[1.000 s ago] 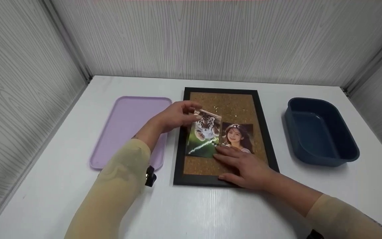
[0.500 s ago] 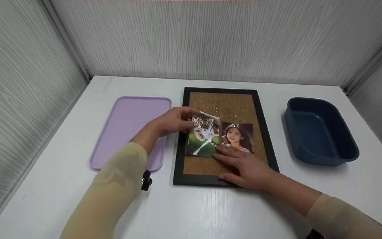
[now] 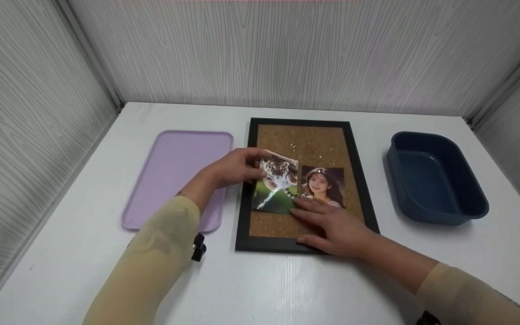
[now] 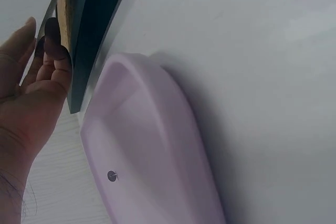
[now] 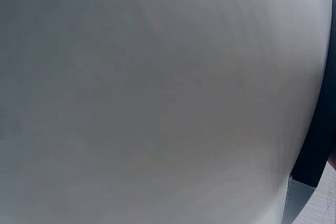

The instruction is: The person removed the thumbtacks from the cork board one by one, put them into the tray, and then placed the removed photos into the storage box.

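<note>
On a black-framed cork board (image 3: 269, 228) lie two photos side by side. My left hand (image 3: 234, 168) pinches the upper left edge of the tiger photo (image 3: 279, 183) between thumb and fingers. That edge is raised off the cork; the left wrist view shows the photo (image 4: 50, 8) edge-on between the fingers. Spread flat, my right hand (image 3: 337, 228) rests on the board, its fingertips at the tiger photo's lower right corner. The same hand covers the bottom of a portrait photo (image 3: 321, 181). In the right wrist view only the board's frame (image 5: 315, 145) and a sliver of hand show.
Left of the board lies a flat purple tray (image 3: 174, 153). A small thumbtack-like piece (image 4: 112, 176) sits in it, seen from the left wrist. A deep navy blue container (image 3: 436, 180) stands to the right. Patterned panels (image 3: 287, 54) close off the table's back and sides.
My left hand has come slightly down and toward me along the tiger photo's left edge, and the photo's top has shifted a little left. My right hand stays put.
</note>
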A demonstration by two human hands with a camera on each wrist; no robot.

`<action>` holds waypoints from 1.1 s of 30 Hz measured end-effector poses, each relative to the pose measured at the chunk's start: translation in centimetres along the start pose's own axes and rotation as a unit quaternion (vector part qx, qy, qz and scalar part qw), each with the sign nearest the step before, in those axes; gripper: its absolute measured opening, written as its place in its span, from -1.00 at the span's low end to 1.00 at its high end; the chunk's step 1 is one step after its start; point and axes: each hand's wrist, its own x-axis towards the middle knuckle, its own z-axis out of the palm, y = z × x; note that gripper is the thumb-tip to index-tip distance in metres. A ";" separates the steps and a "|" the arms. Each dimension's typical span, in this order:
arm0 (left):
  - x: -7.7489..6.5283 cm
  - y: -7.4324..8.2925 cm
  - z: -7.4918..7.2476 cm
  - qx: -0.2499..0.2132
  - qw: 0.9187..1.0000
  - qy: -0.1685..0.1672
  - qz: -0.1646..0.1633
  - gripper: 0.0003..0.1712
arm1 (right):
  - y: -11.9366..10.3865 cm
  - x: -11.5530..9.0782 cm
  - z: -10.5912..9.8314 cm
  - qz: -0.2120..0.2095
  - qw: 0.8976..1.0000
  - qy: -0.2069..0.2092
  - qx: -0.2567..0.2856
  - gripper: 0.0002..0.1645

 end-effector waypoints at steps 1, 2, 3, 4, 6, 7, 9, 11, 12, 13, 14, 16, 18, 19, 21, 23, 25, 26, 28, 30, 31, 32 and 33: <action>0.0 -0.1 0.0 0.001 1.000 0.000 0.000 -0.42 | 0.0 0.0 0.0 0.000 1.000 0.000 0.001 -0.15; 0.0 -0.1 0.0 0.002 1.000 0.000 0.001 -0.41 | 0.0 0.0 0.0 0.000 1.000 0.000 0.001 -0.15; 0.0 -0.1 0.1 0.004 1.000 0.001 0.000 -0.41 | 0.0 0.0 0.0 0.000 1.000 0.001 0.002 -0.15; -0.1 -0.1 0.1 0.007 1.000 0.001 0.000 -0.40 | 0.0 0.0 0.0 0.000 1.000 0.001 0.002 -0.15; -0.1 -0.1 0.1 0.013 1.000 0.002 0.001 -0.39 | 0.0 0.0 0.0 0.000 1.000 0.003 0.001 -0.15; -0.1 -0.2 0.1 0.016 1.000 0.001 0.003 -0.39 | 0.0 0.0 0.0 0.000 1.000 0.003 0.001 -0.15; -0.2 -0.2 0.1 0.022 1.000 0.001 0.004 -0.38 | 0.0 0.0 0.0 0.001 1.000 0.004 0.001 -0.15; -0.2 -0.2 0.1 0.026 1.000 -0.001 0.005 -0.36 | 0.0 -0.1 -0.1 0.001 1.000 0.003 0.003 -0.15; -0.2 -0.2 0.1 0.028 1.000 -0.001 0.005 -0.35 | 0.0 0.0 -0.1 0.001 1.000 0.002 0.005 -0.15; -0.2 -0.2 0.1 0.029 1.000 -0.001 0.004 -0.35 | 0.0 0.0 -0.1 0.002 1.000 0.001 0.006 -0.15; -0.3 -0.2 0.1 0.032 0.999 -0.001 0.004 -0.34 | 0.0 0.0 -0.1 0.003 1.000 0.000 0.006 -0.15; -0.3 -0.2 0.1 0.041 0.999 -0.001 0.005 -0.34 | -0.1 0.0 -0.2 0.006 1.000 -0.004 0.007 -0.15; -0.4 -0.2 0.0 0.048 0.999 0.001 0.007 -0.34 | 0.0 0.0 -0.2 0.008 1.000 -0.005 0.006 -0.15; -0.4 -0.2 0.0 0.052 0.999 0.001 0.008 -0.34 | 0.0 0.0 -0.2 0.009 1.000 -0.006 0.005 -0.15; -0.5 -0.2 -0.1 0.062 0.998 0.002 0.010 -0.34 | 0.0 0.0 -0.2 0.006 1.000 -0.003 0.004 -0.15; -0.7 -0.1 -0.1 0.067 0.998 0.000 0.011 -0.33 | 0.0 0.0 -0.2 0.002 1.000 0.000 0.004 -0.15; -0.8 -0.1 -0.1 0.069 0.998 -0.002 0.011 -0.32 | 0.0 0.0 -0.2 0.000 1.000 0.001 0.003 -0.16; -0.8 -0.1 -0.1 0.069 0.998 -0.003 0.011 -0.32 | 0.0 -0.1 -0.2 0.000 1.000 0.002 0.003 -0.15; -0.9 -0.1 -0.1 0.066 0.998 -0.006 0.011 -0.31 | 0.0 -0.1 -0.2 0.003 1.000 0.000 0.003 -0.15; -0.9 -0.1 -0.1 0.065 0.998 -0.007 0.008 -0.30 | 0.1 -0.2 -0.2 0.006 1.000 -0.003 0.002 -0.14; -0.9 -0.1 0.0 0.064 0.998 -0.008 0.007 -0.30 | 0.1 -0.2 -0.2 0.006 1.000 -0.004 0.001 -0.14; -0.8 -0.1 0.0 0.065 0.998 -0.008 0.006 -0.29 | 0.1 -0.2 -0.1 0.006 1.000 -0.005 0.001 -0.14; -0.8 -0.2 0.0 0.065 0.998 -0.007 0.004 -0.29 | 0.1 -0.3 -0.1 0.006 1.000 -0.006 0.001 -0.13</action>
